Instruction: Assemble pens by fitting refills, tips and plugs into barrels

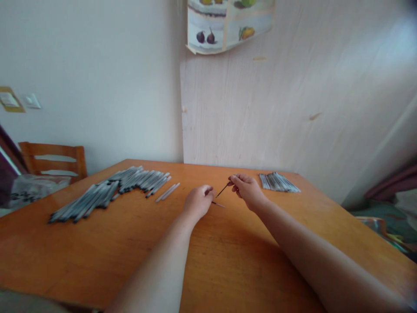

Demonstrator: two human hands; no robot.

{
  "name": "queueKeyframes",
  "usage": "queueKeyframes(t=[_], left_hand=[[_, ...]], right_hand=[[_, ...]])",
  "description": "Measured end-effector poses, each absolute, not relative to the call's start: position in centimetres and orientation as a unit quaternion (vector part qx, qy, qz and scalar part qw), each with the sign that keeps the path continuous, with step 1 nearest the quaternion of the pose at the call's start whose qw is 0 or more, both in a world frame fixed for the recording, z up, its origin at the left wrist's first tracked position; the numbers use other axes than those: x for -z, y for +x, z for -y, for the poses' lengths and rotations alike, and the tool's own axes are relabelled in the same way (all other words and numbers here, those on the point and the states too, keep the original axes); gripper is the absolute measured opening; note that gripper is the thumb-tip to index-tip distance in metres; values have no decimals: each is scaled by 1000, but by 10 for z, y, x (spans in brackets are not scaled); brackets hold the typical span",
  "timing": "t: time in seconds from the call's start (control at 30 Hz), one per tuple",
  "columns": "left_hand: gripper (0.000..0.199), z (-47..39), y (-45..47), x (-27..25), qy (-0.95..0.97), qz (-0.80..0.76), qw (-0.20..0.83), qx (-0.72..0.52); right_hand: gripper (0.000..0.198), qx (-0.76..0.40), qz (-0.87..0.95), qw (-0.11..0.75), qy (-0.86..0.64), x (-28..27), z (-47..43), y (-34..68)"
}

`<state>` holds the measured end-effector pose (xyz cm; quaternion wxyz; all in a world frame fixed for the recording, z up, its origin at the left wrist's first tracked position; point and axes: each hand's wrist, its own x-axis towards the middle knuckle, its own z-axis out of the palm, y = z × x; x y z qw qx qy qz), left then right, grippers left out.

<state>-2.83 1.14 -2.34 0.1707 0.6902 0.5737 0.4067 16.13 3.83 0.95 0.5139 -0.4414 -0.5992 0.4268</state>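
Observation:
Between the fingertips of my right hand (244,188) is a thin dark pen refill (222,190), slanting down to the left. My left hand (199,201) is closed just left of it, fingers pinched together. From those fingers a slim pen part (219,204), dark at one end and pale at the other, sticks out to the right, low over the table. Left of my left hand, a couple of pale pen barrels (167,192) lie on the wood.
Many clear pens with dark ends lie in a spread pile (94,198) on the left of the wooden table (228,265). A neat row of pens (279,181) lies at the back right. A wall stands behind the table, and a wooden chair (55,156) is at the left.

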Motion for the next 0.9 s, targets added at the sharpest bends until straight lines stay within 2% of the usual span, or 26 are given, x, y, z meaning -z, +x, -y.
queueKeyframes(t=[0.33, 0.47, 0.67, 0.9], left_hand=[[29, -3, -49, 4, 610, -720, 46, -329], [30, -4, -62, 1, 564, -767, -5, -306], [33, -2, -81, 1, 495, -817, -43, -293], [32, 6, -92, 5, 460, -841, -40, -281]], right_hand=[[34, -361, 556, 591, -459, -27, -36, 164], [27, -389, 530, 594, -463, -35, -33, 164], [27, -435, 457, 629, -454, -28, -11, 173], [22, -499, 364, 661, -426, -8, 22, 189]])
